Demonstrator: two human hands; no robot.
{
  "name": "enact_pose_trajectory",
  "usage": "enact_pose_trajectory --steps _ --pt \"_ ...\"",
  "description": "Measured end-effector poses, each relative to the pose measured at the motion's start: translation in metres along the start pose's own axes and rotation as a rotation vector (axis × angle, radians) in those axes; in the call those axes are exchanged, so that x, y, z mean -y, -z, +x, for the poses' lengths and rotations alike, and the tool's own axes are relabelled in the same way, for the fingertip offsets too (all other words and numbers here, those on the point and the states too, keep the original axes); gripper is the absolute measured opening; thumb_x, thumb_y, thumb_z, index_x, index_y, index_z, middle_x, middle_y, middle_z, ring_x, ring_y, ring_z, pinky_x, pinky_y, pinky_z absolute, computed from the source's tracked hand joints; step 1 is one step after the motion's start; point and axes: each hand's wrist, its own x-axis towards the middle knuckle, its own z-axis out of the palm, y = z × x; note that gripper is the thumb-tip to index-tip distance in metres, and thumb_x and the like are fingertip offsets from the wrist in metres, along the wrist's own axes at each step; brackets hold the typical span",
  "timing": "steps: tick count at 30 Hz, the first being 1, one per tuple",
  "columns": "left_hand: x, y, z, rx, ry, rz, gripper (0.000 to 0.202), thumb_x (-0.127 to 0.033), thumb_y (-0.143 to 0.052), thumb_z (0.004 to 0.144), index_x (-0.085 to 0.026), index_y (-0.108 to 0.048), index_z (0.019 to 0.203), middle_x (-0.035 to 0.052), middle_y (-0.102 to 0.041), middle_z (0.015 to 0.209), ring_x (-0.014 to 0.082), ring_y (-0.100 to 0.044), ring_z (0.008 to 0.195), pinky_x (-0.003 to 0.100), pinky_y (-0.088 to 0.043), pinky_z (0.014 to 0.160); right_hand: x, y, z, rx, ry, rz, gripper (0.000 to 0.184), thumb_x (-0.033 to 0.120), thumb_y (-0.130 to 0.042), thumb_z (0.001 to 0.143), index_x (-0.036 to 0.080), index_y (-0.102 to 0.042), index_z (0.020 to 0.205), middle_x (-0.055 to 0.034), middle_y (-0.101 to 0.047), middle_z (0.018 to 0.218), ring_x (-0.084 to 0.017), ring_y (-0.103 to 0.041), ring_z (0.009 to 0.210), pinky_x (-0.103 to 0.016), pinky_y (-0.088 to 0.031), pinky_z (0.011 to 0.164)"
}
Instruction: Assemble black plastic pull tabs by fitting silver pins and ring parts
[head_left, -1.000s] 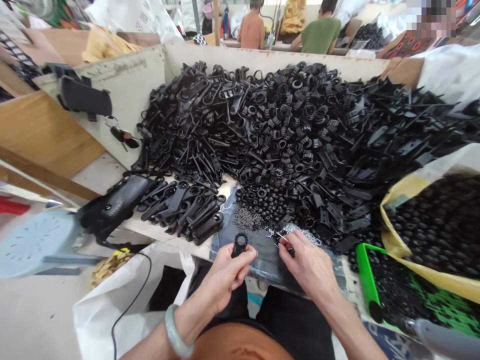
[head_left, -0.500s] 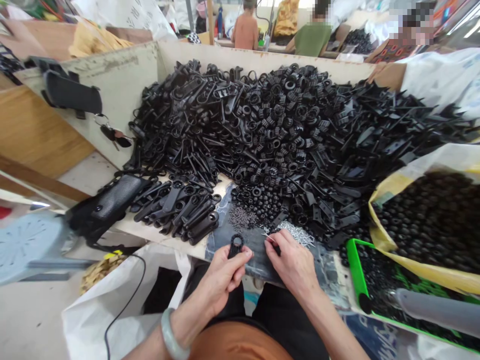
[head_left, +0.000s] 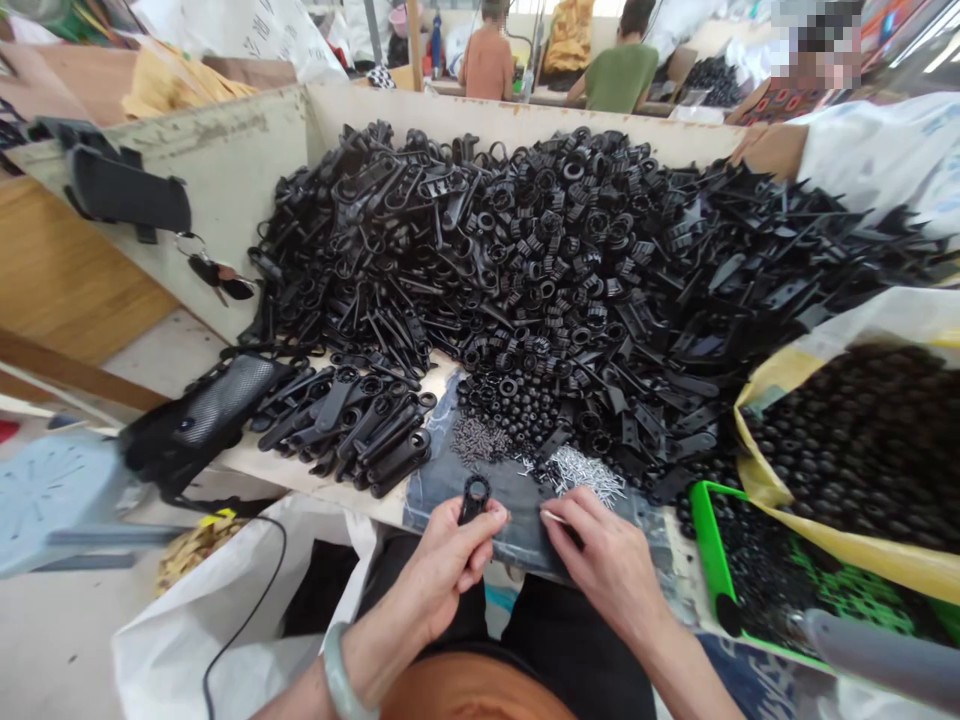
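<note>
My left hand (head_left: 450,570) grips a small black plastic part with a ring end (head_left: 474,497), held upright at the near edge of the bench. My right hand (head_left: 604,560) pinches a thin silver pin (head_left: 553,517) with its tip pointing left toward that part; the two are a short gap apart. Just beyond my fingers lie a heap of silver pins (head_left: 585,468) and a patch of small dark screws (head_left: 476,440) on a dark cloth. A huge pile of black plastic parts (head_left: 570,270) fills the bench behind.
A row of assembled black pieces (head_left: 360,425) lies left of the cloth. A yellow bag of black rings (head_left: 862,440) and a green tray (head_left: 709,540) sit at right. A black pouch (head_left: 202,410) hangs at the left edge. Other people sit at the far back.
My right hand drew back from the pin heap toward me with a pin in its fingers. The left hand stayed with the black part, shifted only slightly.
</note>
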Motion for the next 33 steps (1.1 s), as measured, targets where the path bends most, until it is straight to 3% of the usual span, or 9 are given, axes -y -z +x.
enact_pose_trajectory --steps 4,7,15,19,33 --pt "0.000 0.001 0.001 0.000 -0.001 0.013 0.057 -0.058 -0.087 0.061 -0.017 -0.059 0.089 -0.0122 -0.038 0.048 0.0035 -0.021 0.044 0.019 -0.011 0.040 0.005 -0.005 -0.002 -0.007 0.061 -0.113 0.035 0.030 -0.038 0.109 0.022 -0.071 0.101 -0.0042 -0.071 0.089 -0.015 -0.070 0.073 -0.024 -0.046 0.060" --pt "0.001 0.002 0.001 -0.010 -0.003 0.017 0.057 -0.058 -0.086 0.062 -0.017 -0.058 0.090 -0.0123 -0.038 0.048 0.0033 -0.020 0.044 0.019 -0.011 0.040 0.004 -0.004 -0.001 0.006 0.033 -0.076 0.037 0.034 -0.038 0.110 0.023 -0.072 0.100 -0.0038 -0.071 0.088 -0.015 -0.070 0.072 -0.024 -0.046 0.060" --pt "-0.002 -0.003 -0.007 0.036 -0.013 0.039 0.058 -0.062 -0.084 0.065 -0.017 -0.057 0.089 -0.0121 -0.039 0.047 0.0032 -0.019 0.043 0.019 -0.010 0.040 0.026 0.001 0.002 -0.082 -0.226 0.603 0.027 0.042 -0.058 0.101 0.023 -0.076 0.092 -0.0048 -0.071 0.084 -0.018 -0.065 0.071 -0.026 -0.050 0.060" --pt "-0.001 -0.005 -0.008 0.048 -0.033 0.051 0.059 -0.064 -0.083 0.067 -0.017 -0.058 0.091 -0.0123 -0.038 0.048 0.0035 -0.019 0.043 0.020 -0.010 0.039 0.041 -0.005 0.006 -0.192 -0.277 0.781 0.027 0.044 -0.063 0.098 0.023 -0.078 0.090 -0.0046 -0.070 0.080 -0.019 -0.066 0.072 -0.026 -0.051 0.061" --pt "0.002 -0.005 -0.010 0.027 -0.030 0.059 0.058 -0.064 -0.084 0.066 -0.018 -0.057 0.090 -0.0121 -0.038 0.049 0.0040 -0.022 0.043 0.019 -0.011 0.038 0.041 -0.008 0.007 -0.189 -0.227 0.798 0.022 0.039 -0.066 0.097 0.024 -0.079 0.089 -0.0040 -0.071 0.078 -0.018 -0.065 0.070 -0.025 -0.049 0.056"
